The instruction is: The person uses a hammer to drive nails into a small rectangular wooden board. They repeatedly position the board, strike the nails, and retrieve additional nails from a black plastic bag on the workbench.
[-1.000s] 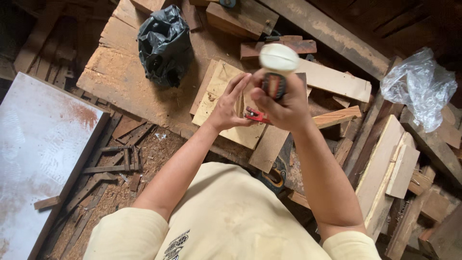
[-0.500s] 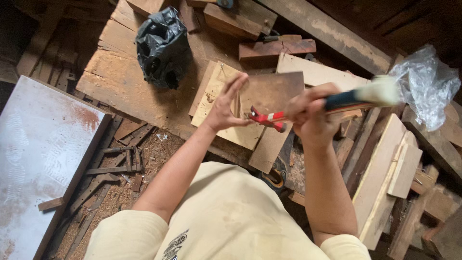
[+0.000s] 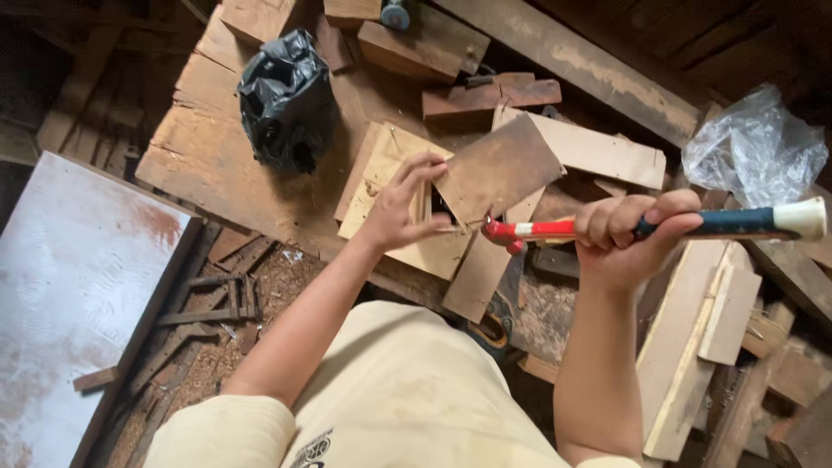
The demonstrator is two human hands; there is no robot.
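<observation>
A black plastic bag (image 3: 288, 100) sits far left on the bench (image 3: 208, 165). Right of it, the left hand (image 3: 400, 208) pinches a nail against the pale wooden box (image 3: 394, 204), fingers curled close to keep it upright (the nail itself is barely visible). The right hand (image 3: 631, 238) is closed around a hammer (image 3: 659, 227), head turned toward the nail. A clear plastic bag (image 3: 752, 149) lies far right.

Single head-worn view, looking steeply down, close over cluttered wooden workbench (image 3: 217, 165)
</observation>
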